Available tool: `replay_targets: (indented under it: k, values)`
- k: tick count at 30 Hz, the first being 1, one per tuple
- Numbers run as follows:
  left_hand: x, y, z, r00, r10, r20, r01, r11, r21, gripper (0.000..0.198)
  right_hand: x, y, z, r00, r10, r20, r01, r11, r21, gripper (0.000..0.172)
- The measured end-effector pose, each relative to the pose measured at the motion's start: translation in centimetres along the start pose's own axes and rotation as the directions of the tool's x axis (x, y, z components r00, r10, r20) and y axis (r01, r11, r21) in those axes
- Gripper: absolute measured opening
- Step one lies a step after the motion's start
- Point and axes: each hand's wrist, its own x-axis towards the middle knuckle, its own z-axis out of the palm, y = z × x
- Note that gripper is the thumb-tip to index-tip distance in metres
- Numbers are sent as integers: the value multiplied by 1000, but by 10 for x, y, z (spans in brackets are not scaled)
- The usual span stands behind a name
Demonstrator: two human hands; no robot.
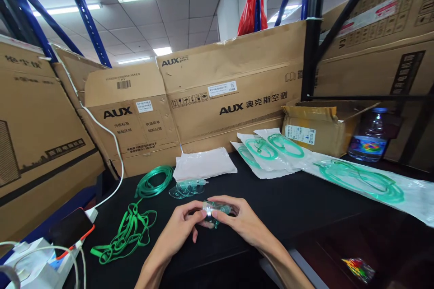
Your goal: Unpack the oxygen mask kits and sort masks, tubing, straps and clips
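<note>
Both hands meet above the black tabletop (190,253), near its front middle. Between them is a small clear-green plastic oxygen mask (222,209) with a metal nose strip. My left hand (179,226) pinches its left side between thumb and fingers. On the other side, my right hand (241,217) grips around the green connector end. Fingers cover much of the mask. Just behind lie more clear-green masks (187,188), nested together. A coil of green tubing (154,181) and a tangle of green elastic straps (126,235) lie to the left.
Behind the masks is a white packet (205,164). Bagged green tubing sets (362,181) spread across the right, near an open carton (317,128) and a water bottle (369,137). A phone (72,226) and power strip (61,266) occupy the left edge. Large cardboard boxes (233,76) wall the back.
</note>
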Motion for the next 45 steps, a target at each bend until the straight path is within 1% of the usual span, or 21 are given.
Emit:
replay_targets:
  k: [3,6,9,11,13,19,24,29,36,39,42,45]
  values:
    - [3,-6,6,1000,4,-28,-4,1000,13,47,-1,4,2,1000,-12,-23,12,1000,8,37]
    - [6,-12,13,994,27,-105,-25,999,25,46,0,7,4,998,-17,-65,18,1000,18,37]
    - [6,-12,18,982,67,-179,-58,997,54,43,1,8,6,992,-16,-129,18,1000,11,37]
    - [4,-9,20,978,90,-188,-73,993,94,37,2,8,6,986,-18,-165,19,1000,3,36]
    - [3,-7,22,977,112,-181,-88,987,138,35,2,9,6,983,-19,-185,18,1000,-4,36]
    - [4,-8,27,959,207,-196,-159,958,238,32,1,11,6,979,-17,-201,11,1000,-30,43]
    - [3,-4,25,941,238,-240,-152,933,327,29,-1,7,5,987,-44,-152,31,996,-84,40]
    - [-1,2,25,945,228,-234,-130,920,369,29,-3,8,5,988,-62,-141,44,991,-128,39]
    - [1,-1,27,950,238,-204,-142,907,396,29,-2,11,5,979,-73,-188,38,982,-183,37]
    - [-1,0,26,951,256,-171,-166,895,414,26,-3,7,5,979,-77,-189,36,976,-215,33]
    - [-4,5,24,939,301,-166,-204,877,436,26,-5,2,4,985,-86,-151,49,971,-236,29]
    - [-5,8,21,924,371,-89,-277,813,512,23,-7,0,5,988,-95,-118,66,971,-228,28]
